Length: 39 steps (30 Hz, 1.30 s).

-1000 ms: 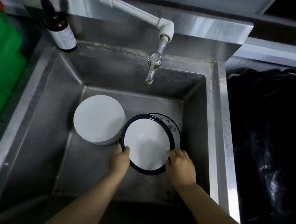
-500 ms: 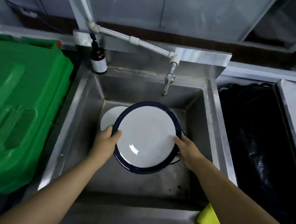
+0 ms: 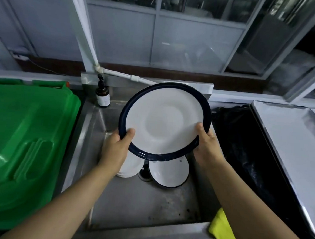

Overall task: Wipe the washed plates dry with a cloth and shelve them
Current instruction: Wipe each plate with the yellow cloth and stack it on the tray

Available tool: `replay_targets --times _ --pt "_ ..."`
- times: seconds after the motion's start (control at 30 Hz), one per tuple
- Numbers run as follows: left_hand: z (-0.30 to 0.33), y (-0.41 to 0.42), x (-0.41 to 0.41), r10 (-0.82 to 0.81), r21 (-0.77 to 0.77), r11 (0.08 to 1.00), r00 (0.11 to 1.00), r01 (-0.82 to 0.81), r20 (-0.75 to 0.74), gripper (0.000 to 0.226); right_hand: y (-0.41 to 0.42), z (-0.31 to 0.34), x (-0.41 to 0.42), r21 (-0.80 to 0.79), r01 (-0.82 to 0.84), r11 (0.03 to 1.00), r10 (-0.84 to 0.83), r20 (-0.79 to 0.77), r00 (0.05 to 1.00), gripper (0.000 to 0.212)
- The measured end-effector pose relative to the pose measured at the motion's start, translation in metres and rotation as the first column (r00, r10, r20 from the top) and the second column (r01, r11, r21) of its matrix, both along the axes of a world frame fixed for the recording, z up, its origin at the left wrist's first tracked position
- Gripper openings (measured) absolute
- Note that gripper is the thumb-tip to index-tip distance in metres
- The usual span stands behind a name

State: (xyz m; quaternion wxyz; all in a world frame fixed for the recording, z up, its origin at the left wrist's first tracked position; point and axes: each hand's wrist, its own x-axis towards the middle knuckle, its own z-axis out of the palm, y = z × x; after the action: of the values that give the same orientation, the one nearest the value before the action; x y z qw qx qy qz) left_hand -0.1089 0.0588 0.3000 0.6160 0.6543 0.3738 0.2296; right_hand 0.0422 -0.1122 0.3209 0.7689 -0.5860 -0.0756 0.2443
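Both hands grip one blue-rimmed plate [image 3: 164, 119] by its lower rim, left hand [image 3: 116, 150] and right hand [image 3: 207, 145], fingers hidden behind it. It hides the tap. It has risen from low in the sink [image 3: 139, 202] since a second ago. Below: white stack [image 3: 132, 168], bowl [image 3: 168, 172]. Yellow cloth [image 3: 222, 232] is half cut off by the right arm.

Glossy white plate [image 3: 164, 119], dull scuffed steel sink [image 3: 145, 206], shiny green plastic lid [image 3: 28, 140], soft yellow cloth [image 3: 222, 230]
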Motion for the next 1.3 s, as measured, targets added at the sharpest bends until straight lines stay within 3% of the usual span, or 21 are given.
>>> replay_targets --times 0.13,0.3,0.43,0.6,0.7,0.77,0.83,0.93,1.0,1.07,1.3 --pt "0.020 -0.014 0.005 0.038 0.064 0.997 0.996 -0.044 0.081 0.016 -0.012 0.016 -0.001 0.091 0.000 0.996 0.000 -0.001 1.000 0.018" --pt "0.045 -0.039 0.009 0.022 0.184 0.981 0.984 -0.055 0.178 0.027 -0.038 0.023 0.009 0.026 -0.029 0.999 0.029 0.006 1.000 0.025" --pt "0.057 -0.066 0.013 0.079 0.277 0.953 0.983 -0.123 0.166 0.042 -0.075 0.027 0.017 -0.178 -0.112 0.978 0.135 0.119 0.984 0.020" --pt "0.051 -0.108 0.018 0.070 0.344 0.932 0.986 -0.118 0.149 0.036 -0.148 -0.008 0.027 -0.521 -0.167 0.837 0.318 0.215 0.923 0.031" --pt "0.040 -0.134 0.022 0.083 0.337 0.934 0.989 -0.120 0.121 0.026 -0.195 -0.054 0.025 -0.734 -0.241 0.635 0.528 0.183 0.829 0.030" --pt "0.032 -0.150 0.024 0.099 0.330 0.935 0.990 -0.128 0.104 0.017 -0.218 -0.087 0.019 -0.881 -0.271 0.388 0.702 0.092 0.706 0.031" --pt "0.024 -0.163 0.025 0.123 0.329 0.933 0.989 -0.142 0.079 0.021 -0.232 -0.117 0.015 -0.977 -0.161 0.139 0.849 0.034 0.527 0.042" --pt "0.013 -0.175 0.024 0.173 0.319 0.931 0.984 -0.176 0.035 0.030 -0.243 -0.144 0.009 -0.998 0.057 -0.034 0.967 -0.019 0.253 0.051" --pt "0.006 -0.182 0.022 0.202 0.303 0.932 0.979 -0.197 0.015 0.029 -0.246 -0.155 0.003 -0.972 0.233 0.025 0.992 0.053 0.116 0.040" --pt "0.001 -0.188 0.020 0.234 0.301 0.929 0.972 -0.218 -0.020 0.033 -0.247 -0.161 0.001 -0.931 0.357 0.076 0.991 0.110 0.076 0.031" --pt "0.007 -0.198 0.006 0.305 0.270 0.921 0.950 -0.279 -0.059 0.036 -0.267 -0.134 0.003 -0.865 0.340 0.370 0.923 0.385 -0.025 0.017"
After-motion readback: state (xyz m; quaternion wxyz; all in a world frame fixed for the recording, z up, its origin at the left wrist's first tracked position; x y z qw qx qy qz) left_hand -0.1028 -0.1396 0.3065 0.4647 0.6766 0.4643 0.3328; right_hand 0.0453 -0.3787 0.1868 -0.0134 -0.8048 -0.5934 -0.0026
